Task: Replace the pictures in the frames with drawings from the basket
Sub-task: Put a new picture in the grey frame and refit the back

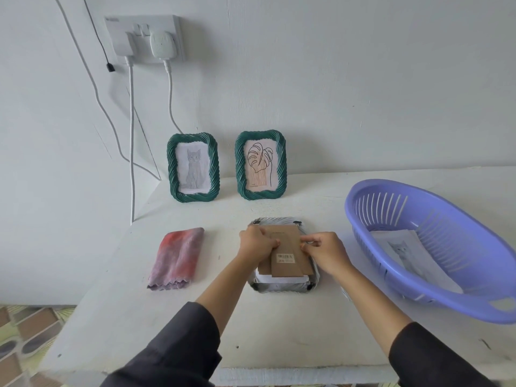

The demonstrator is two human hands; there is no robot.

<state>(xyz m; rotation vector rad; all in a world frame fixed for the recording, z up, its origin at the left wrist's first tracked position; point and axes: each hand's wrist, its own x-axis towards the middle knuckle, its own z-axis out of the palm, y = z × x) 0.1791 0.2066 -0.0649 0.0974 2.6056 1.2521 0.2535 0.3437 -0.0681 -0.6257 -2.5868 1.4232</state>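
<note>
On the surface (pixel 134 317), the purple basket (pixel 452 300) sits at right, its cat drawing (pixel 402 250) within reach. At centre, a frame (pixel 282 287) lies face-down so its cardboard backing (pixel 287 272) is exposed; the left hand (pixel 258 244) grips one edge, the right hand (pixel 325 251) pinches the other.

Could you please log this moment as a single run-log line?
frame: face-down on table | left hand: holds cardboard back | right hand: pinches its edge | basket: cat drawing inside
</note>
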